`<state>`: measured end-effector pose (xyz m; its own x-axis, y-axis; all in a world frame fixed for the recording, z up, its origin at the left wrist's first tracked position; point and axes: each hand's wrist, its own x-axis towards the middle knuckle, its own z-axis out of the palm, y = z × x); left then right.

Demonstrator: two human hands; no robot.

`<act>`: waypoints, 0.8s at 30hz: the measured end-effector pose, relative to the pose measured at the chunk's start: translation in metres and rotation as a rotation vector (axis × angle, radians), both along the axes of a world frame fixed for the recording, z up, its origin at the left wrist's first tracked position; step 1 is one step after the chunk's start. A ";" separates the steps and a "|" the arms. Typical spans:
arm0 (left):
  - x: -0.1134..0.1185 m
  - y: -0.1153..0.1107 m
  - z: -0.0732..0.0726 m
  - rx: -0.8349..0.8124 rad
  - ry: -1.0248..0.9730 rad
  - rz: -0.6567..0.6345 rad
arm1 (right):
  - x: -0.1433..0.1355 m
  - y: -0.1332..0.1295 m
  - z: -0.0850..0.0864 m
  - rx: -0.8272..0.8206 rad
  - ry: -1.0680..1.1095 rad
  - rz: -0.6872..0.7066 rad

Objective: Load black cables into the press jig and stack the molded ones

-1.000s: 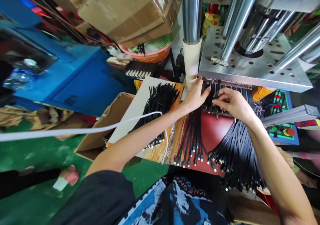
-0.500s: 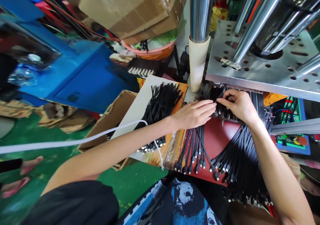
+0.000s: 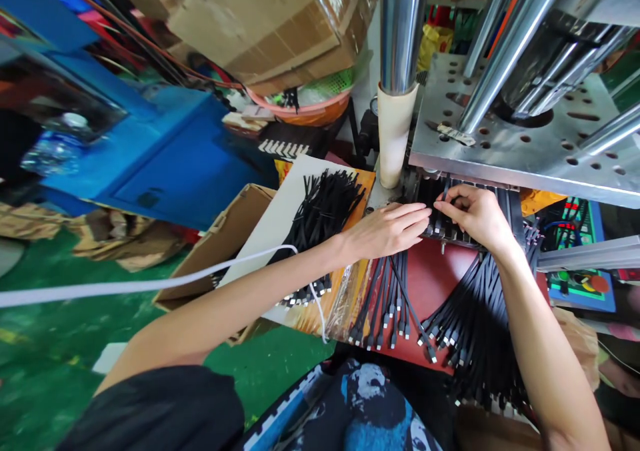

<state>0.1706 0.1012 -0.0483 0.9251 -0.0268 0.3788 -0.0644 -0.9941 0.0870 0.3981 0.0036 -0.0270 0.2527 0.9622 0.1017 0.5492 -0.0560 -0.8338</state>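
Under the metal plate (image 3: 530, 151) lies a dark slotted mould (image 3: 465, 234) with black cable ends in it. My right hand (image 3: 473, 212) is over the mould, thumb and forefinger pinched on a black cable (image 3: 445, 189). My left hand (image 3: 393, 229) lies palm down at the mould's left side, fingers stretched and close to the right fingertips. Below it, several black cables (image 3: 395, 304) hang over the red surface (image 3: 435, 281). A large bundle of black cables (image 3: 493, 331) fans out beneath my right wrist. Another bundle (image 3: 325, 211) rests left of my left hand.
A metal column with a pale sleeve (image 3: 395, 127) stands behind my left hand. A white cord (image 3: 200, 275) crosses my left forearm. An open carton (image 3: 220, 234) and a blue machine (image 3: 165, 164) are at the left, a control panel (image 3: 580, 281) at the right.
The view has shifted slightly. My right fingers have turned a little, and the black cable between them now shows more upright. My left hand has barely moved.
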 end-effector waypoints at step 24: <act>0.039 -0.012 0.030 -0.160 0.201 0.354 | -0.037 -0.007 0.020 -0.162 -1.154 -0.062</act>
<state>0.2093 0.0891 -0.0179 0.9223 0.3500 0.1636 0.3123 -0.9247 0.2179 0.3615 -0.0038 -0.0065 0.1372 0.9743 0.1788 0.9693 -0.1692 0.1782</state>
